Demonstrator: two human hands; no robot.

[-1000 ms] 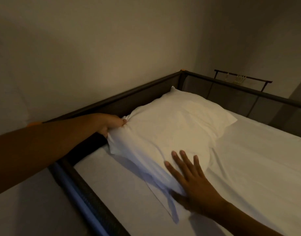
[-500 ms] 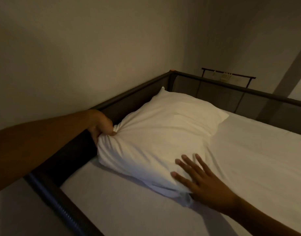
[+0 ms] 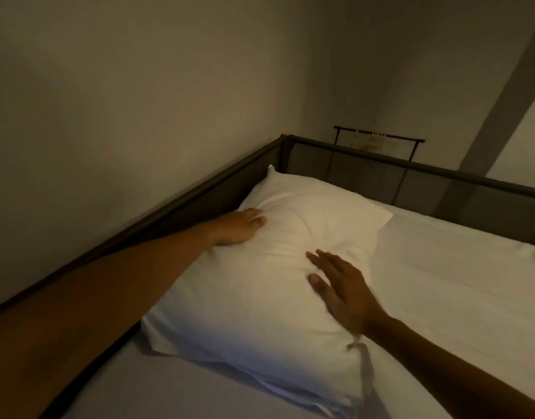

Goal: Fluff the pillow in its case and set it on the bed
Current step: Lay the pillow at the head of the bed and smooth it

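With the pillow (image 3: 278,267) lying on the bed (image 3: 441,297) under both palms, keep left hand (image 3: 239,226) and right hand (image 3: 342,293) fingers open and flat, pressing evenly outward from the fingertips to smooth the case.

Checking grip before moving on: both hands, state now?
Left hand: open, resting on the pillow.
Right hand: open, flat on the pillow.

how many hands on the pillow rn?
2. Left hand rests on the pillow at its far left side by the bed rail; right hand lies flat on its right side.
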